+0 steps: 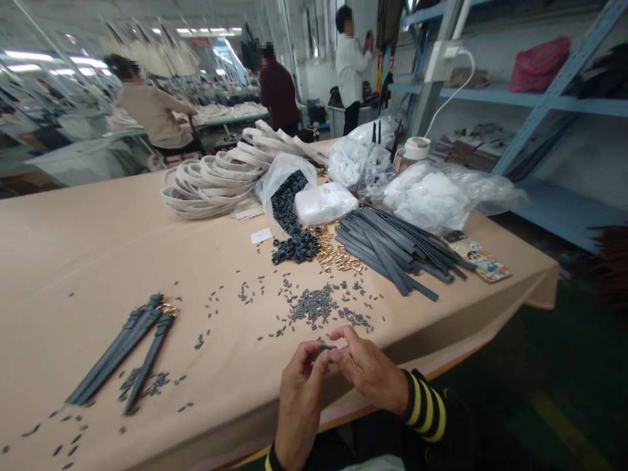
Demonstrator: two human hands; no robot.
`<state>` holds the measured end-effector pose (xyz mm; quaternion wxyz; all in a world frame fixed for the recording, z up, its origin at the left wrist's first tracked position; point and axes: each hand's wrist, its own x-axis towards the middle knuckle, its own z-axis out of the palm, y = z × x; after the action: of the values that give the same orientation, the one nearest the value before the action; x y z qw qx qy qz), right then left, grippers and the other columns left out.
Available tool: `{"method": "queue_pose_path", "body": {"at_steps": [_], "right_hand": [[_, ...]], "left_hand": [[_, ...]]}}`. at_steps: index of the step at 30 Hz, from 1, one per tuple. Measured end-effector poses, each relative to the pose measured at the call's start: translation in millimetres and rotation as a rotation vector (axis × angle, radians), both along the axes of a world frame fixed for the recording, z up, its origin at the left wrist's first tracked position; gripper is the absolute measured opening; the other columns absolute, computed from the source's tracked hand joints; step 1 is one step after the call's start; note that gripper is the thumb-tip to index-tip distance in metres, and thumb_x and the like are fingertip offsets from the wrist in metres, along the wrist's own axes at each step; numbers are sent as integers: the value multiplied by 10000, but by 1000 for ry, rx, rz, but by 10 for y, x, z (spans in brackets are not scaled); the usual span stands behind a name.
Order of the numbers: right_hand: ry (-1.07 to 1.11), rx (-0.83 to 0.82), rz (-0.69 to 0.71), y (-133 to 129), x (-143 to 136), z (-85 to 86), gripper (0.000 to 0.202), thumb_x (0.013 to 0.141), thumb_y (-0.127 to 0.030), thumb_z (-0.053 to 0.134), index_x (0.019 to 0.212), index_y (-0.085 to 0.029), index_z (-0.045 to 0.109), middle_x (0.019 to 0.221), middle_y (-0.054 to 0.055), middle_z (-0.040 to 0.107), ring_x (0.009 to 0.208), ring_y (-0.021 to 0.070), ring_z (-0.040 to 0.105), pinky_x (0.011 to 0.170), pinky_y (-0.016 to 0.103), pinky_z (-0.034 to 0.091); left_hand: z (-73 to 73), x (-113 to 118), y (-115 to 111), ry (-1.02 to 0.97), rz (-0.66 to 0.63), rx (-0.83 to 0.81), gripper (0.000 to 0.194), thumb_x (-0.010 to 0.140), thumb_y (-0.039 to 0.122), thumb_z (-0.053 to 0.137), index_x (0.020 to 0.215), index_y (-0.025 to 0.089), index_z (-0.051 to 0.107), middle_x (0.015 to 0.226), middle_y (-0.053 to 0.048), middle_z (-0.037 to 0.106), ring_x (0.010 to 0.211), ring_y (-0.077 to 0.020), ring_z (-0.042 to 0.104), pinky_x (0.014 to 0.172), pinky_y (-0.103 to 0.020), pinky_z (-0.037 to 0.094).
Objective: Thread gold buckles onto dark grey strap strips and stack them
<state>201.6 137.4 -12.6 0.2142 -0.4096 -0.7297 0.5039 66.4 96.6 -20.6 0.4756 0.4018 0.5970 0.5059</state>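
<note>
My left hand (303, 386) and my right hand (370, 366) meet at the near edge of the table, fingertips together. Between them is a small dark grey piece (324, 348), mostly covered by the fingers, so its exact kind is hidden. My left thumb and fingers pinch it from the left. The right fingers are closed at its other side, with the index finger raised. Just beyond the hands lies a loose pile of tiny dark grey pellet-like pieces (314, 305). Behind it are gold metal clasps (338, 257) and a heap of small dark loops (296, 248).
Flat grey straps (392, 245) lie at the right, beside a cartoon-printed card (483, 261). Assembled straps with gold hardware (120, 350) lie at the left. Coiled pale webbing (210, 186) and plastic bags (426, 196) line the back. Several people and shelves (520, 98) stand beyond.
</note>
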Motion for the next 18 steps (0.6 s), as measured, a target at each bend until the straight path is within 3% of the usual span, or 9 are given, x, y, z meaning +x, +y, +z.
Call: {"method": "queue_pose_path", "body": {"at_steps": [4, 9, 11, 13, 16, 18], "right_hand": [[16, -10, 10, 44, 4, -30, 210, 885, -361, 376, 868, -171, 462, 594, -12, 548, 552, 118, 522, 544, 220, 373], [151, -226, 113, 189, 88, -25, 147, 869, -274, 380, 801, -171, 459, 618, -26, 555, 426, 64, 493, 436, 170, 389], [241, -331, 150, 288, 148, -22, 168, 866, -296, 382, 828, -162, 476, 665, -18, 557, 404, 48, 470, 387, 150, 370], [312, -369, 93, 405, 211, -36, 200, 860, -330, 401, 813, -153, 483, 661, -18, 550, 388, 33, 424, 365, 138, 340], [375, -393, -104, 577, 289, -108, 250, 849, -375, 422, 747, -149, 455, 620, -27, 531, 360, 19, 344, 331, 134, 262], [404, -430, -179, 668, 319, -183, 272, 844, -394, 426, 727, -149, 440, 610, -30, 519, 353, 17, 319, 317, 135, 232]], "left_hand": [[-25, 15, 36, -18, -153, -20, 181, 763, 311, 577, 702, 142, 584, 635, 3, 582, 618, -111, 521, 594, -207, 414], [22, 33, 165, -421, -103, -157, 151, 787, 304, 547, 759, 157, 524, 632, 17, 555, 561, -94, 515, 565, -216, 426], [61, 18, 299, -501, -153, -204, 160, 796, 314, 526, 751, 161, 514, 620, 16, 546, 544, -94, 512, 556, -222, 431], [82, -25, 511, -327, -202, -168, 194, 806, 334, 499, 739, 157, 541, 629, -2, 558, 568, -111, 526, 567, -234, 439], [50, -121, 957, 272, -170, 100, 193, 794, 310, 501, 848, 162, 612, 831, -62, 622, 786, -178, 575, 741, -303, 454], [-10, -177, 1299, 560, -203, 259, 221, 787, 266, 497, 943, 167, 619, 991, -90, 612, 954, -213, 544, 878, -354, 401]]}}
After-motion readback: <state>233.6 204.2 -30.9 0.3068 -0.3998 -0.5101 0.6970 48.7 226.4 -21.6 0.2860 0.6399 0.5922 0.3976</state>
